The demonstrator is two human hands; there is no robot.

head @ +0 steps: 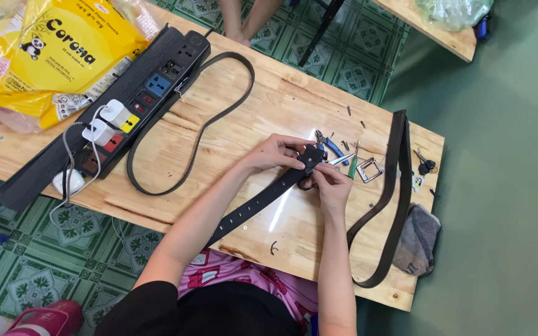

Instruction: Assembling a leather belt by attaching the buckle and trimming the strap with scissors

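You get bright, even daylight, a white glare streak on the surface [281, 208] near your hands, soft shadows, sharp focus.

yellow plastic package [51, 56], table's far left corner, beside black power strip [113, 106]

Bare wood [269, 106] open in the middle of the table, between the looped strap [202, 127] on the left and both hands. Left hand [275, 152] and right hand [331, 183] close together over the end of a punched black belt [263, 199]. Just beyond the fingertips, crowded: blue-handled pliers [331, 146], a green-handled tool [353, 165], a square metal buckle [368, 169]. Right edge blocked by a second dark belt [400, 186] hanging over the table end, keys [424, 165] and a grey cloth [417, 239] beside it. Far left closed off by a power strip [126, 106] with white plugs, and a yellow bag [57, 50]. Small open patch near the front edge, right of the punched belt.
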